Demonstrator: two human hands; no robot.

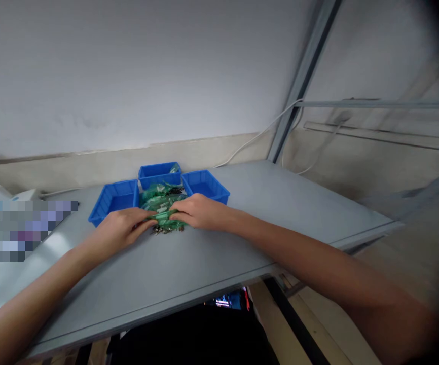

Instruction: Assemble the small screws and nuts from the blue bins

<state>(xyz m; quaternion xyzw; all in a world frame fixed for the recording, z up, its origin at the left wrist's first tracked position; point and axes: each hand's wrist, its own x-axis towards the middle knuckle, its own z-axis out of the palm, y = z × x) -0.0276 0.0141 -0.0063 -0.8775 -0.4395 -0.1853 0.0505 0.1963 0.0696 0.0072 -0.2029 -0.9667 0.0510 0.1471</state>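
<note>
so both arms reach out across the grey table [242, 243], the left hand [122, 228] and right hand [198, 212] closing in from either side on a heap of green packets [162, 203] (small bagged parts, contents too small to tell). fingers pinch its near edge, likely to gather it. three blue bins [115, 200] ring the heap at 9, 12 and 3 o'clock, within easy reach.

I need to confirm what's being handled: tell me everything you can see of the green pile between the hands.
The green pile is a loose heap of small, glossy green pieces with pale and metallic bits, too small to identify. It lies on the grey table, amid three blue bins. The left hand and right hand press its near edge from either side.
</note>
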